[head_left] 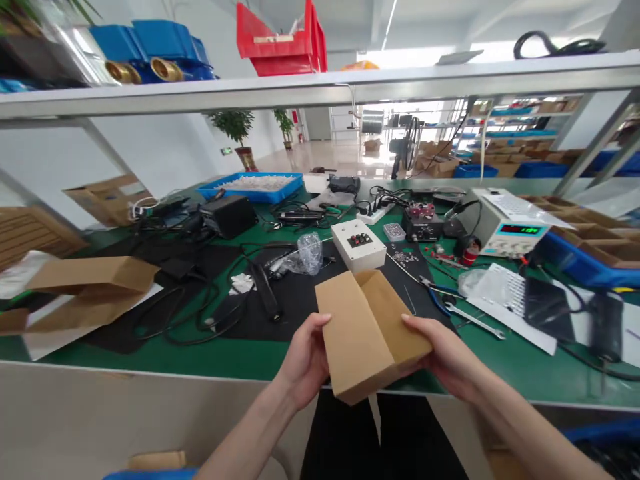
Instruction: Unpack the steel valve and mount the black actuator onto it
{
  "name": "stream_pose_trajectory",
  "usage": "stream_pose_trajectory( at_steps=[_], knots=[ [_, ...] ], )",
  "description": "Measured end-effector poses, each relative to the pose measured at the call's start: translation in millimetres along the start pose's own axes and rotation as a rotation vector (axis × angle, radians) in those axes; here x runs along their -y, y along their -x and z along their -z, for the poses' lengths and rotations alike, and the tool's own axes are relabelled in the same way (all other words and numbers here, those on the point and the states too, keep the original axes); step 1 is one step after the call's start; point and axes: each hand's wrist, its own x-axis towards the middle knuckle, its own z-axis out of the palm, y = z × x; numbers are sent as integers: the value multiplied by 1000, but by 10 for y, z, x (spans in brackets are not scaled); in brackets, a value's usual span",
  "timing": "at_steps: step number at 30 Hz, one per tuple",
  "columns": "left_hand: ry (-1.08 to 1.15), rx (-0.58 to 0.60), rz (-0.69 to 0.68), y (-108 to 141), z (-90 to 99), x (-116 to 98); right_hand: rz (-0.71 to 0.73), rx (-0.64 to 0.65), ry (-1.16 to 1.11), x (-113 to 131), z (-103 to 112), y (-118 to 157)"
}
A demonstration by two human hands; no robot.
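Note:
Between my two hands is a brown cardboard box [353, 333], tilted over the front edge of the bench. One side of it gapes and shows its inside. My left hand [306, 360] grips the left side, thumb on the outer face and fingers hidden beneath. On the right side, my right hand [443, 350] has its thumb over the edge and its other fingers behind the wall. A thin strip hangs below the box. Just beyond it stands a white control box [358, 245] with small red and black terminals on top.
An opened cardboard box [90, 287] lies at the left. Near it are cables and a black handheld tool [265, 291]. To the right are a wrench [475, 320], pliers [435, 293] and a power supply [510, 223]. A shelf [300, 93] with a red bin [283, 43] spans overhead.

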Motion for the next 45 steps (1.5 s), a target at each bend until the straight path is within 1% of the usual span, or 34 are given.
stream_pose_trajectory(
  at_steps=[3,5,7,9,11,13,14,16,18,20,21,22,23,24,26,28,30,32,34,36,38,40,41,43,45],
  knots=[
    [-14,6,62,-189,-88,-81,25,-57,-40,99,153,-117],
    [-89,2,38,-196,-93,-158,44,-85,-58,180,210,-142],
    [-205,-25,-74,-123,-44,-266,59,-80,-71,283,243,-142],
    [-327,-123,-265,-10,34,-388,68,-73,-76,390,253,-145],
    [-475,-259,-446,98,88,-481,55,-70,-66,470,242,-172],
    [-671,-323,-559,166,62,-513,27,-57,-38,500,219,-219],
    [-789,-314,-604,179,14,-503,14,-45,-21,496,207,-241],
    [-1031,-233,-714,168,-137,-446,11,-38,4,468,189,-267],
    [-1272,-64,-846,121,-310,-364,17,-66,7,441,168,-249],
    [-1486,122,-958,67,-434,-281,25,-117,-7,449,123,-184],
    [-1571,179,-1006,47,-461,-244,26,-145,-16,474,86,-139],
    [-1637,200,-1045,35,-458,-211,25,-174,-24,514,40,-91],
    [-1677,185,-1073,34,-426,-182,21,-205,-30,570,-15,-42],
    [-1687,140,-1083,45,-367,-157,12,-233,-35,638,-77,2],
    [-1642,28,-1048,108,-187,-113,-8,-277,-35,793,-213,63],
    [-1561,-102,-961,208,26,-71,8,-289,-31,923,-345,68],
    [-1498,-208,-859,317,224,-35,64,-262,-26,976,-431,7],
    [-1460,-275,-778,400,375,-16,118,-241,-36,945,-429,-103],
    [-1441,-303,-752,438,461,-27,149,-271,-67,868,-338,-212],
    [-1443,-299,-793,422,474,-77,162,-341,-117,797,-218,-265],
    [-1463,-259,-880,357,419,-171,181,-402,-172,764,-141,-237],
    [-1511,-183,-948,263,314,-298,191,-408,-193,764,-137,-147],
    [-1557,-140,-957,213,249,-369,196,-394,-186,771,-155,-93],
    [-1713,-50,-920,118,111,-511,219,-357,-148,781,-198,10],
    [-1928,45,-843,38,-22,-637,258,-329,-101,773,-215,85]
  ],
)
